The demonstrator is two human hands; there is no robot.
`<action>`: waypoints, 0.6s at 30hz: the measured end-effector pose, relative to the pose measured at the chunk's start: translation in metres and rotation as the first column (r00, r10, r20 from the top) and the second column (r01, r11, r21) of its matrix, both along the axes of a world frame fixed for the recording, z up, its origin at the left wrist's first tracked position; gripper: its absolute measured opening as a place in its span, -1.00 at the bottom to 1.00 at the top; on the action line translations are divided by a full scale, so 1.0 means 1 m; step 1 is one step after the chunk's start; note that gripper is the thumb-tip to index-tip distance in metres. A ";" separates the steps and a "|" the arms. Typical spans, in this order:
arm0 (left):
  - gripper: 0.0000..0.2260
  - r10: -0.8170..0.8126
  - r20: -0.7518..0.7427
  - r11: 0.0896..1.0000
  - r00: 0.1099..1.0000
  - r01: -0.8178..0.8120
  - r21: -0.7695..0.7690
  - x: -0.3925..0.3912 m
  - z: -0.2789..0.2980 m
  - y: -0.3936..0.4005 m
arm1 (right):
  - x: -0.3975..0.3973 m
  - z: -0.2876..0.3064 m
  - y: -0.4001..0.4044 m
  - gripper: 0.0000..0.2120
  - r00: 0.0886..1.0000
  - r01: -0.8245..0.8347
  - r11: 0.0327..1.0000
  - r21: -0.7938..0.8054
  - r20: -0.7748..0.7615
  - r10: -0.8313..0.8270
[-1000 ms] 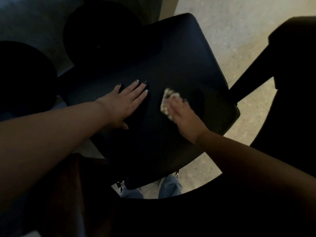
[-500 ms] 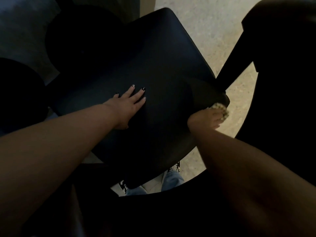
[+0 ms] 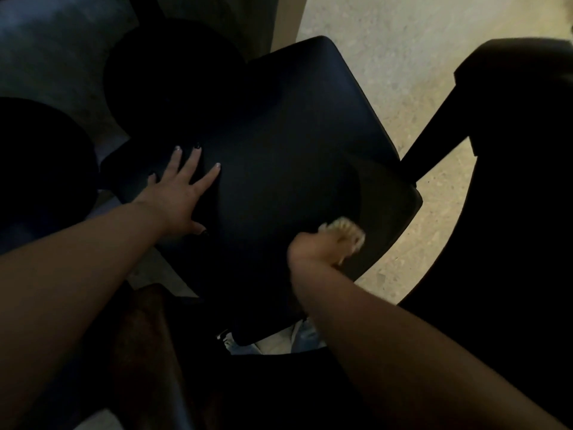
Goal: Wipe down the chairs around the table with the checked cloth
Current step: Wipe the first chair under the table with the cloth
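A black chair seat (image 3: 288, 156) fills the middle of the view. My left hand (image 3: 181, 193) lies flat on its left part with the fingers spread. My right hand (image 3: 322, 243) is blurred by motion near the seat's near right edge and holds the checked cloth (image 3: 348, 234), a pale bunch under and around the fingers. Most of the cloth is hidden by the hand.
A second dark chair (image 3: 511, 156) stands to the right, its bar reaching toward the seat. Two round dark shapes (image 3: 167, 69) sit at the upper left. A pale speckled floor (image 3: 403, 57) shows beyond. Shoes and jeans (image 3: 297, 336) appear below the seat's front edge.
My right hand swept the cloth from the seat's middle out to its right edge, then back toward the near right part. My left hand stayed pressed on the seat with fingers now wider apart.
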State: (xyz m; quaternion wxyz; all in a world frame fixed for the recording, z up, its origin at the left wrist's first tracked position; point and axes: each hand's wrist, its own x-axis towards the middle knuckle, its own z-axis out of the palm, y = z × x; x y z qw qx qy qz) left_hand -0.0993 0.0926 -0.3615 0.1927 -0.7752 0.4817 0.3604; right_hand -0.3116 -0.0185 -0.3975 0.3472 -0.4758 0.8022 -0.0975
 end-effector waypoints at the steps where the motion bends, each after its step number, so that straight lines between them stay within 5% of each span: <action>1: 0.12 0.012 -0.010 1.000 1.000 -0.012 -0.006 0.000 -0.001 0.000 | -0.005 0.004 -0.018 -0.51 0.970 -0.236 0.968 -0.081 -0.083 0.229; 4: 0.13 0.031 -0.035 0.999 0.999 -0.031 -0.018 0.001 -0.003 -0.004 | -0.020 0.013 -0.088 -0.38 0.713 -0.698 0.702 -0.138 -0.226 0.664; 7: 0.18 0.028 -0.040 1.000 0.999 -0.028 0.011 0.004 -0.004 -0.006 | -0.042 0.007 -0.132 -0.37 0.553 -0.828 0.554 -0.084 -0.283 0.784; 10: 0.23 0.007 -0.013 1.000 1.000 -0.006 0.029 0.003 -0.005 -0.006 | -0.034 -0.007 -0.128 -0.34 0.539 -0.829 0.553 -0.083 -0.380 0.752; 15: 0.23 0.008 0.028 1.000 1.000 -0.009 0.009 -0.005 -0.007 -0.001 | 0.005 -0.012 -0.090 -0.35 0.704 -0.683 0.720 -0.120 -0.371 0.606; 17: 0.23 0.016 0.025 1.000 1.000 -0.016 -0.001 -0.004 -0.007 0.000 | 0.013 -0.016 -0.055 -0.37 0.610 -0.785 0.606 -0.131 -0.335 0.718; 18: 0.23 0.022 0.023 1.000 0.999 -0.022 -0.008 -0.004 -0.006 0.000 | 0.017 -0.017 -0.030 -0.38 0.480 -0.876 0.460 -0.143 -0.335 0.811</action>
